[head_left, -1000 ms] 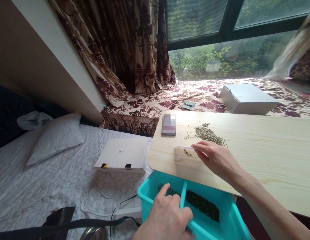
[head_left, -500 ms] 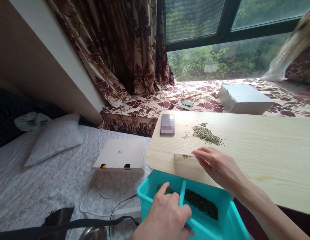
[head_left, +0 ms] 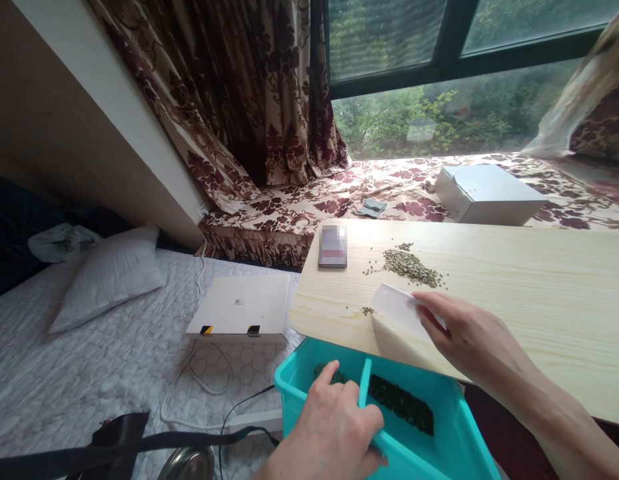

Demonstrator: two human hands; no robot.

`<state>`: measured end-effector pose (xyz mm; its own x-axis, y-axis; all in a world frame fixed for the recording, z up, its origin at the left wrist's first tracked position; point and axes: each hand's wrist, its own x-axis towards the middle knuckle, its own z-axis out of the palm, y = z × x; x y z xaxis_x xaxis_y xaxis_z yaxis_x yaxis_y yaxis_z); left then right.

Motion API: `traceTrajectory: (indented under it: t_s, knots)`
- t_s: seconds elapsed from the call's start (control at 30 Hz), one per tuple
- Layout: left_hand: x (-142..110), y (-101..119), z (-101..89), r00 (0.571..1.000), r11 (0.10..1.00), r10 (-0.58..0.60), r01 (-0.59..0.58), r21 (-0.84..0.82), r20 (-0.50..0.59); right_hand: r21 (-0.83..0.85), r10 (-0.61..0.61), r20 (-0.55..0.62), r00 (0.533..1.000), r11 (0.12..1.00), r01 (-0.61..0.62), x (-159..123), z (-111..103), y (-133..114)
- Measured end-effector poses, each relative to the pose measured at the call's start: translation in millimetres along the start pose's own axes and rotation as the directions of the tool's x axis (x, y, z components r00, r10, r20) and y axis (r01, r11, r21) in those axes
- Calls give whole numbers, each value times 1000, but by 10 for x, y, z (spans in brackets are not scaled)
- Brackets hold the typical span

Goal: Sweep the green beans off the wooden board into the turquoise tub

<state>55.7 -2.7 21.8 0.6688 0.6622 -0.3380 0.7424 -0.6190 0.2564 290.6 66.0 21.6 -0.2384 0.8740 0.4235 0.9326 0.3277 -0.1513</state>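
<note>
My right hand pinches a thin white card-like sheet, tilted with its lower edge near the tabletop. Just left of the sheet lies a small cluster of greenish-brown beans. A larger bean pile is spread farther back on the pale wooden table. Below the table's front edge stands a turquoise divided bin, and my left hand grips its near rim, index finger stretched over the left compartment. Small dark green beans fill part of the right compartment's floor; my fingers partly hide those on the left.
A grey, blurred-out box sits at the table's back left corner. A white carton and cables lie on the quilted bed at left. Behind the table, a silver-white box and a folded grey-green cloth rest on the floral window seat.
My right hand has drawn the sheet to the right, turning its flat face into view. The small bean cluster sits a little nearer the front edge. My left hand stays on the bin.
</note>
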Motion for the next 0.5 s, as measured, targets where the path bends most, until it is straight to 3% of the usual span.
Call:
traceTrajectory:
  t_s: [0.3, 0.5]
  knots:
    - [-41, -47, 64, 999, 1000, 2, -1, 31, -33, 0, -15, 38, 999, 1000, 16, 33, 19, -29]
    - [-229, -214, 183, 988, 998, -64, 67, 18, -139, -32, -9, 22, 1000, 999, 10, 67, 62, -13]
